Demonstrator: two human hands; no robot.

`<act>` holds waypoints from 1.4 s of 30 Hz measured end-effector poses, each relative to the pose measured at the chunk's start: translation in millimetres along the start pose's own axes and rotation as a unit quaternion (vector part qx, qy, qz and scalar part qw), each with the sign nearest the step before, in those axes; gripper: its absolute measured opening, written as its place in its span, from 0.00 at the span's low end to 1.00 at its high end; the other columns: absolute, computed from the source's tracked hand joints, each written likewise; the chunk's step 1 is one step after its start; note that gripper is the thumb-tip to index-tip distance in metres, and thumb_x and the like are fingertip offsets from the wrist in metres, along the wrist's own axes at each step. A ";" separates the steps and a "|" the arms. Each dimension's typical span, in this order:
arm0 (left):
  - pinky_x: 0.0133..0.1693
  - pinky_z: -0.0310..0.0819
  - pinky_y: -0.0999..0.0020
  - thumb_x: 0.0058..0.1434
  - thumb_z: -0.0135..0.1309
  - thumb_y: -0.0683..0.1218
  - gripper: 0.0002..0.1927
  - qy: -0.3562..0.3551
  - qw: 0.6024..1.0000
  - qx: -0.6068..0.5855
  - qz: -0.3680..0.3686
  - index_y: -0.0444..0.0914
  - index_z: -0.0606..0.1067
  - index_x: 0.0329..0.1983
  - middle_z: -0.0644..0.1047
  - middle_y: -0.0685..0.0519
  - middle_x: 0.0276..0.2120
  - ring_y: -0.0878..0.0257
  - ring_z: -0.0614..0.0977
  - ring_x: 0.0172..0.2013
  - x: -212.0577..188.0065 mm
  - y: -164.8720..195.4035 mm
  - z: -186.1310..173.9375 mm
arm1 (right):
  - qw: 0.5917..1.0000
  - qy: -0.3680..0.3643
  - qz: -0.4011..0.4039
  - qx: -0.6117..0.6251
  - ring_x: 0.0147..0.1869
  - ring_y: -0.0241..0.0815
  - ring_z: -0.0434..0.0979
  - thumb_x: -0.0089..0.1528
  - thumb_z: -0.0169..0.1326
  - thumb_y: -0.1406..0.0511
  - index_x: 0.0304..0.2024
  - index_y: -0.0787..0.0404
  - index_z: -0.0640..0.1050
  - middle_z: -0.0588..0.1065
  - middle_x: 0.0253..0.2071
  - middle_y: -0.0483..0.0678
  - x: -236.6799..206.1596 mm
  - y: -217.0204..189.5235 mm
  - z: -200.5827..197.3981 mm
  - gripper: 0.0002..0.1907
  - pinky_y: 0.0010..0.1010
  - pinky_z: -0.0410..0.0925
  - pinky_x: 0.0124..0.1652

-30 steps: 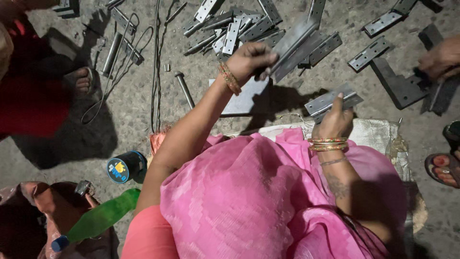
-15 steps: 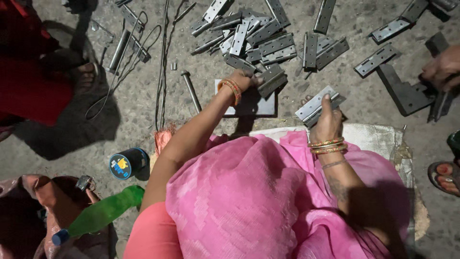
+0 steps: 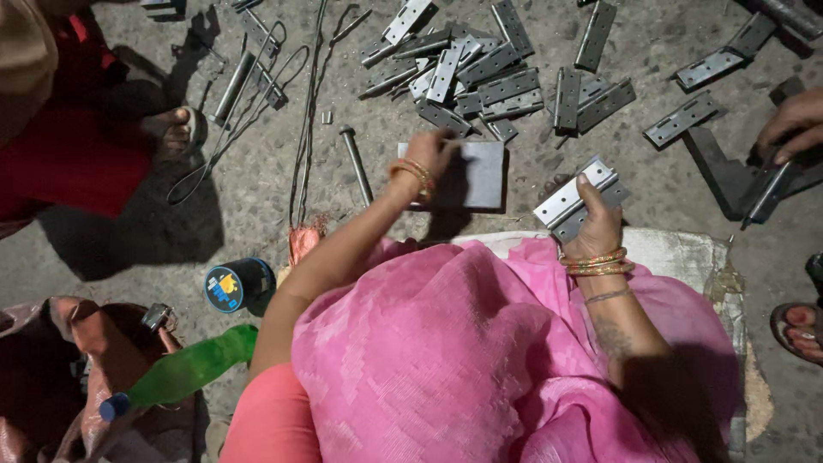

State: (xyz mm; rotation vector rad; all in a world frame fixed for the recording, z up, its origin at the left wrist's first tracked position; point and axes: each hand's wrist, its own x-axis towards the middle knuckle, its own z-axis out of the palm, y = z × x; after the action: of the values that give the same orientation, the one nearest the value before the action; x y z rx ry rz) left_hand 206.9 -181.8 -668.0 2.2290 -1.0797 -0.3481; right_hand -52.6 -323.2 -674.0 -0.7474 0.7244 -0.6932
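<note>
Pulled back from the scattered pile of grey metal hinges (image 3: 489, 73), the left hand (image 3: 433, 150) now rests its curled fingers on a flat grey steel plate (image 3: 476, 176) lying on the concrete floor (image 3: 257, 180). Right hand (image 3: 596, 225) pinches a folded silver hinge (image 3: 576, 199) just above the pink cloth (image 3: 446, 351); a steel pin (image 3: 356, 163) lies beside the plate.

Bare floor (image 3: 651, 184) right of the steel plate (image 3: 467, 176); hinge pile (image 3: 489, 73) crowds ahead.
</note>
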 end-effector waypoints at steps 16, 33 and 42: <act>0.48 0.73 0.52 0.65 0.48 0.45 0.11 -0.091 0.911 0.337 0.218 0.42 0.77 0.47 0.78 0.49 0.45 0.48 0.76 0.52 65.6 -13.8 8.7 | 0.997 0.031 0.072 -0.010 0.38 0.46 0.83 0.65 0.55 0.67 0.46 0.61 0.77 0.79 0.37 0.50 1.9 -2.3 9.5 0.08 0.38 0.79 0.41; 0.42 0.77 0.50 0.52 0.61 0.43 0.10 0.009 0.978 0.194 0.079 0.40 0.80 0.39 0.80 0.43 0.38 0.43 0.81 0.42 58.9 -15.3 -21.3 | 0.993 0.004 0.120 -0.017 0.35 0.45 0.81 0.64 0.52 0.68 0.44 0.64 0.75 0.77 0.35 0.48 -4.3 -4.6 13.6 0.07 0.39 0.77 0.38; 0.40 0.80 0.59 0.49 0.68 0.46 0.13 0.034 0.984 0.079 -0.155 0.39 0.81 0.36 0.84 0.45 0.34 0.52 0.87 0.36 1.4 -79.9 -85.0 | 0.995 -0.018 0.092 -0.027 0.37 0.47 0.83 0.64 0.50 0.68 0.44 0.68 0.76 0.79 0.36 0.54 -5.0 -3.1 9.5 0.09 0.40 0.79 0.39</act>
State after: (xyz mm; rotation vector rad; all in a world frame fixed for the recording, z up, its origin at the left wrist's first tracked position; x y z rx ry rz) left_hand 297.4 -109.6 -654.0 2.5363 -0.7461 -0.3217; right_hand -49.0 -317.8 -665.0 -0.7316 0.7707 -0.4934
